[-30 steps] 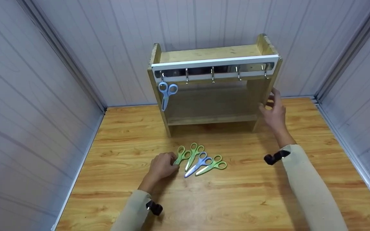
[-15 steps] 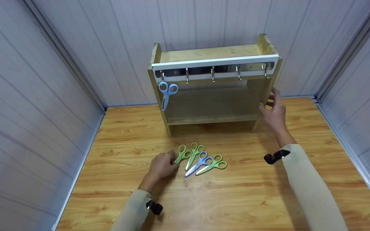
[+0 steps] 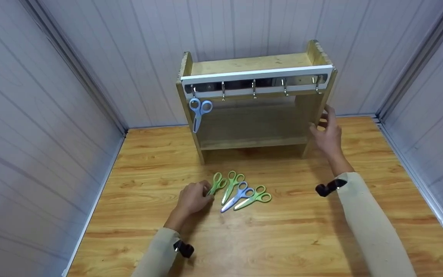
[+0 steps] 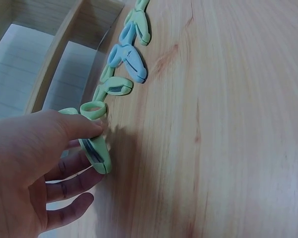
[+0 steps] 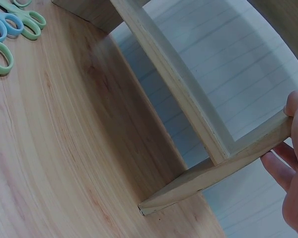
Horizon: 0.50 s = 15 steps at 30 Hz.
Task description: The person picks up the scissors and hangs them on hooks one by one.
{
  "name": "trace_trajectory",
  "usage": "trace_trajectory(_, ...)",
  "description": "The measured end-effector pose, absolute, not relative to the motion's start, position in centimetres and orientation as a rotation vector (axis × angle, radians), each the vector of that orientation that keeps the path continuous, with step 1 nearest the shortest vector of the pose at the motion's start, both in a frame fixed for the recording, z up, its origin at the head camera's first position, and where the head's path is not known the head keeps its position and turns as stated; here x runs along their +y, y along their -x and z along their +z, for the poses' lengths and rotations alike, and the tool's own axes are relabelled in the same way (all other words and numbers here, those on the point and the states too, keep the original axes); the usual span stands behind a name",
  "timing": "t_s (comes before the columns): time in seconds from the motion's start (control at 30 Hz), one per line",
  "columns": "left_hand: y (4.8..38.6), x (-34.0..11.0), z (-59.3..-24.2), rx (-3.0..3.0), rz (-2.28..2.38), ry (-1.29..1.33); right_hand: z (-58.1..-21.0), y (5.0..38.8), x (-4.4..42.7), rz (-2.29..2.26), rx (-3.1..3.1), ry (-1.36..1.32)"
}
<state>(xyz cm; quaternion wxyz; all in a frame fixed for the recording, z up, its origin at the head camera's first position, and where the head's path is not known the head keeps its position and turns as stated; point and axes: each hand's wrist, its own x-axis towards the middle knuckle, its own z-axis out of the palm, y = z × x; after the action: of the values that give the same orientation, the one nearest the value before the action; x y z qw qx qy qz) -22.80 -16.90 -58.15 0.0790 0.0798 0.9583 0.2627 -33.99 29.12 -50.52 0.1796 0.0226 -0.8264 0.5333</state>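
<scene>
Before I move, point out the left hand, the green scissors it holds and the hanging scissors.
Left hand (image 3: 193, 197): head view, back.
Held green scissors (image 4: 96, 150): left wrist view, blade.
Hanging scissors (image 3: 198, 114): head view, just below finger loops.

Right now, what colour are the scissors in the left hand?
The scissors in the left hand are light green, clearest in the left wrist view.

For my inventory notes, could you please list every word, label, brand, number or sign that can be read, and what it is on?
No readable text.
The blue scissors on the table bear a dark mark, too small to read.
</scene>
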Motion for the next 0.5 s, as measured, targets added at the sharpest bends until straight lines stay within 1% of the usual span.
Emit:
trace_trajectory(0.2, 22.6, -16.89, -58.29, 2.9, 0.817, -0.307, -50.57, 33.94, 28.94, 1.492, -2.317, -0.061)
trace_trajectory(0.5, 22.83, -16.74, -58.03, 2.892, 0.888, -0.308, -50.44, 33.86, 28.92, 1.479, -2.318, -0.064)
